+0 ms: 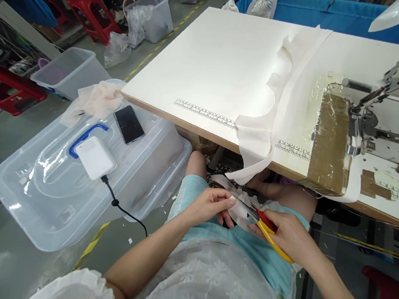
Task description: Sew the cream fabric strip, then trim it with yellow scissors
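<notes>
Over the lap, my left hand [213, 206] pinches the edge of a white fabric strip [238, 211]. My right hand [280, 227] holds scissors [269, 237] with yellow and red handles, their blades pointing left at the fabric near my left fingertips. More pale fabric [257, 139] lies on the white table and hangs over its front edge above my knees. Whether the blades are closed on the fabric is too small to tell.
A sewing machine [366, 124] stands at the table's [209, 60] right. At left, a lidded plastic bin [47, 200] carries a phone [129, 124], a white device [96, 157] with a black cable, and sheer fabric [100, 98]. Red stools [90, 14] and a seated person are farther back.
</notes>
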Demonstrator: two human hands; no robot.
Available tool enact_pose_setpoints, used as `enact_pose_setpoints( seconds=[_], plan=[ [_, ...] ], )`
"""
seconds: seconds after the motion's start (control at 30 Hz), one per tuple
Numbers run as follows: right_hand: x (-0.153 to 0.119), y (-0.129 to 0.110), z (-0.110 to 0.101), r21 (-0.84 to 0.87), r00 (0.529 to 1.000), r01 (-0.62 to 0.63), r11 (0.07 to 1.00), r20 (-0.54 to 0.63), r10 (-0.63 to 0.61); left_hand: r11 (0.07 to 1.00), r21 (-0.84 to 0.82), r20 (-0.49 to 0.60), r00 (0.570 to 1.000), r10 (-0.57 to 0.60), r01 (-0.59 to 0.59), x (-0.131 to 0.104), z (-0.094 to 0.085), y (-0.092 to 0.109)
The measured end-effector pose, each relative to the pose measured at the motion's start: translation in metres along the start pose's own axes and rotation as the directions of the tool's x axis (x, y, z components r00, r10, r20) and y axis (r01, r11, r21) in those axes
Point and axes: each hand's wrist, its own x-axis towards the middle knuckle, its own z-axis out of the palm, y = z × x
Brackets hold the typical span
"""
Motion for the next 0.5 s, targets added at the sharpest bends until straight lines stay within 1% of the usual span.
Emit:
enact_pose_setpoints(
  seconds=[0.03, 0.07, 0.1, 0.13, 0.17, 0.2, 0.23, 0.27, 0.3, 0.33, 0.37, 0.4, 0.43, 0.47, 0.5],
  plan=[
    [-0.003, 0.002, 0.002, 0.004, 1.0, -0.005, 1.0, -0.008, 0.005, 0.997, 0.071, -0.011, 1.0, 0.019, -0.019, -0.001, -0.003, 0.001],
    [-0.006, 0.004, 0.005, 0.008, 1.0, -0.01, 1.0, -0.016, 0.01, 0.984, 0.168, -0.055, 0.996, 0.066, -0.056, -0.001, -0.006, 0.004],
    [-0.01, 0.005, 0.007, 0.016, 1.0, -0.016, 1.0, -0.022, 0.016, 0.951, 0.291, -0.132, 0.981, 0.142, -0.099, -0.001, -0.008, 0.007],
    [-0.014, 0.007, 0.009, 0.034, 0.999, -0.02, 0.999, -0.027, 0.021, 0.892, 0.431, -0.226, 0.941, 0.25, -0.134, 0.001, -0.01, 0.012],
    [-0.017, 0.008, 0.011, 0.062, 0.999, -0.02, 0.998, -0.034, 0.023, 0.807, 0.57, -0.306, 0.871, 0.384, -0.155, 0.003, -0.011, 0.017],
    [-0.021, 0.009, 0.013, 0.099, 0.999, -0.016, 0.995, -0.046, 0.021, 0.706, 0.689, -0.341, 0.786, 0.515, -0.163, 0.008, -0.01, 0.022],
    [-0.024, 0.009, 0.014, 0.14, 0.998, -0.008, 0.99, -0.06, 0.017, 0.603, 0.78, -0.328, 0.712, 0.621, -0.166, 0.013, -0.009, 0.027],
    [-0.026, 0.009, 0.014, 0.176, 0.997, 0.0, 0.984, -0.081, 0.015, 0.512, 0.84, -0.282, 0.662, 0.695, -0.18, 0.02, -0.006, 0.032],
    [-0.028, 0.009, 0.014, 0.207, 0.995, 0.007, 0.978, -0.103, 0.014, 0.441, 0.872, -0.219, 0.636, 0.74, -0.214, 0.027, -0.003, 0.036],
    [-0.029, 0.009, 0.014, 0.232, 0.992, 0.012, 0.973, -0.126, 0.017, 0.4, 0.878, -0.158, 0.63, 0.76, -0.262, 0.034, -0.001, 0.038],
    [-0.031, 0.009, 0.013, 0.251, 0.988, 0.013, 0.968, -0.151, 0.026, 0.401, 0.862, -0.12, 0.643, 0.756, -0.31, 0.041, 0.0, 0.038],
    [-0.033, 0.01, 0.011, 0.267, 0.984, 0.01, 0.964, -0.174, 0.038, 0.443, 0.827, -0.115, 0.668, 0.735, -0.345, 0.046, -0.001, 0.037],
    [-0.036, 0.012, 0.01, 0.282, 0.979, 0.005, 0.959, -0.197, 0.053, 0.516, 0.78, -0.145, 0.7, 0.699, -0.354, 0.049, -0.005, 0.032],
    [-0.039, 0.015, 0.009, 0.298, 0.974, 0.0, 0.955, -0.217, 0.068, 0.607, 0.729, -0.21, 0.739, 0.64, -0.318, 0.049, -0.011, 0.026],
    [-0.043, 0.019, 0.009, 0.315, 0.969, -0.007, 0.949, -0.234, 0.085, 0.694, 0.678, -0.298, 0.774, 0.559, -0.24, 0.048, -0.02, 0.017]
  ],
)
